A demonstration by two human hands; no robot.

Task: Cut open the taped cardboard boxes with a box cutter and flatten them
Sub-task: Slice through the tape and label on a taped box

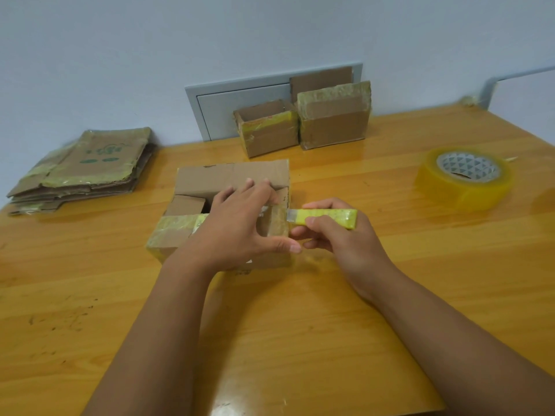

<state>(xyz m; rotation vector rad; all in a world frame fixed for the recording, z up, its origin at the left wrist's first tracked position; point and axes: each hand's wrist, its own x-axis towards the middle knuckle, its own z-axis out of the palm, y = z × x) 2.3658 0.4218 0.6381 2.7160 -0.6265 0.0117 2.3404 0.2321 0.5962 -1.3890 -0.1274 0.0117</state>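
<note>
A brown cardboard box (210, 178) with yellowish tape sits on the wooden table (270, 325) in the middle of the view, its top flaps partly open. My left hand (237, 223) lies over the box's right part, fingers on a far flap and thumb down the near right corner. My right hand (339, 235) grips a yellow box cutter (327, 218) just right of the box. The short blade points left and meets the taped upper right corner of the box.
Two more taped boxes (267, 130) (333, 115) stand at the back by the wall. A stack of flattened cardboard (87, 166) lies at the left. A roll of clear yellowish tape (464, 178) lies at the right.
</note>
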